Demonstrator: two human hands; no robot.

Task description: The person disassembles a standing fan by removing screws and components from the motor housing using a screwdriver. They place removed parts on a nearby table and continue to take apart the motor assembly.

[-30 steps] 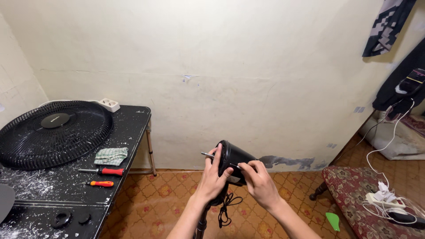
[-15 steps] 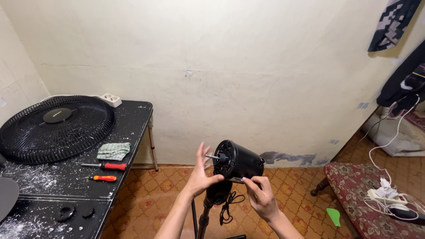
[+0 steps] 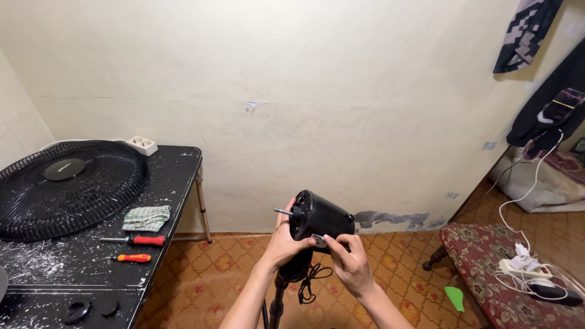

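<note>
On stand: both hands (image 3: pixel 317 253) grip smooth black cylindrical fan motor (image 3: pixel 323 217).

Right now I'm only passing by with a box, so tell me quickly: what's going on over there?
A person holds a black fan motor housing atop a stand, the left hand gripping its front near the bare shaft, the right hand pinching at its underside. The fan's grille lies on the black table, beside a folded cloth and two screwdrivers.

black table (image 3: pixel 177 176) | on it: fan grille (image 3: pixel 64 186), checked cloth (image 3: pixel 146 217), two red-handled screwdrivers (image 3: pixel 135 240), white power strip (image 3: pixel 142 144), white specks
</note>
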